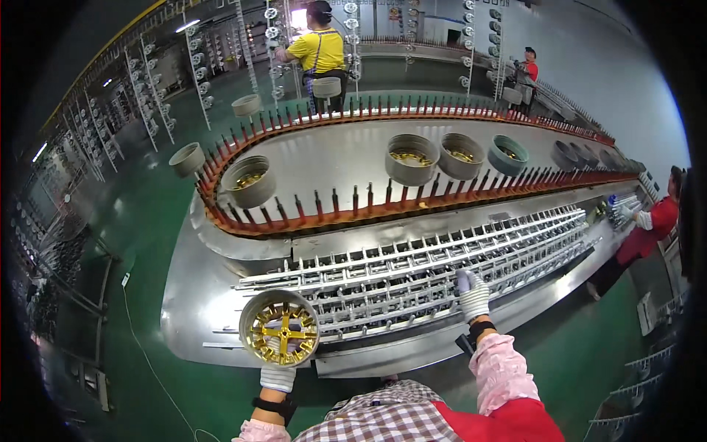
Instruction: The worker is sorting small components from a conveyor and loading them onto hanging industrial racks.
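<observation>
Metal can [279, 328] w/ gold parts gripped by left hand [278, 376]; right hand [472, 295] grasping rack rod [412, 291].

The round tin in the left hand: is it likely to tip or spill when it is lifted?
The tin looks rigid, probably metal. It is open-topped and holds loose gold parts, so tilting may spill them. The gloved left hand grips only its lower edge, so it could tip.
</observation>
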A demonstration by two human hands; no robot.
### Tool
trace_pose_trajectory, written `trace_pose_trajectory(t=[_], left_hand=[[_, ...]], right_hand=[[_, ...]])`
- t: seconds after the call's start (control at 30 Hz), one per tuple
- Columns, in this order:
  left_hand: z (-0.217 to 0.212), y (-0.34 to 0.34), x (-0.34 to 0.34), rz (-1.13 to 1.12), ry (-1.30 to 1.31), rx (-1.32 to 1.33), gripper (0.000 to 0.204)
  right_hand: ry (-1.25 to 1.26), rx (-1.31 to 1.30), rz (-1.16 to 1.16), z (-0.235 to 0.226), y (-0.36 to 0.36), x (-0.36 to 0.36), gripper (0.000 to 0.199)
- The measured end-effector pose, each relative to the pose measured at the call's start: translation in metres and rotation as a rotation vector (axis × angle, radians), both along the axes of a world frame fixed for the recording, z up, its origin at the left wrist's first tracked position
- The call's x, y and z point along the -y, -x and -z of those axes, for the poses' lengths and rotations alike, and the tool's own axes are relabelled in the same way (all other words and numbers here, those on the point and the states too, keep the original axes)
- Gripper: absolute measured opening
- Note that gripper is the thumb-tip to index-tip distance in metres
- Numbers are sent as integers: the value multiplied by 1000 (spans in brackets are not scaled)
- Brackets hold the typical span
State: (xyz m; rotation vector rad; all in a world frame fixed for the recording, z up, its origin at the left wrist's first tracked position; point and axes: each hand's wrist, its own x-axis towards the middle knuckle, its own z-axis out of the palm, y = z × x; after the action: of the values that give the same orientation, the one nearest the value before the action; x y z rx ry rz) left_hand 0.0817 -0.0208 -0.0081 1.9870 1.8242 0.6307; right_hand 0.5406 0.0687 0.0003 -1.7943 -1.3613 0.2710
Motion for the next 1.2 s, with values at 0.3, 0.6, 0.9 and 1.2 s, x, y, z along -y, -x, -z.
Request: trace_pose_trajectory(t=[0.3, 0.6, 0.9, 1.2], left_hand=[[36, -5, 6, -126, -49, -89, 26], [29, -19, 10, -341, 93, 384, 22], [-33, -46, -4, -375, 294, 91, 31], [31, -8, 10, -199, 79, -21, 33]], right_hand=[[244, -158, -139, -90, 10, -38, 31], [38, -225, -118, -50, 22, -239, 46], [-58, 116, -136, -39, 71, -301, 24], [-108, 1047, -430, -149, 113, -152, 13]])
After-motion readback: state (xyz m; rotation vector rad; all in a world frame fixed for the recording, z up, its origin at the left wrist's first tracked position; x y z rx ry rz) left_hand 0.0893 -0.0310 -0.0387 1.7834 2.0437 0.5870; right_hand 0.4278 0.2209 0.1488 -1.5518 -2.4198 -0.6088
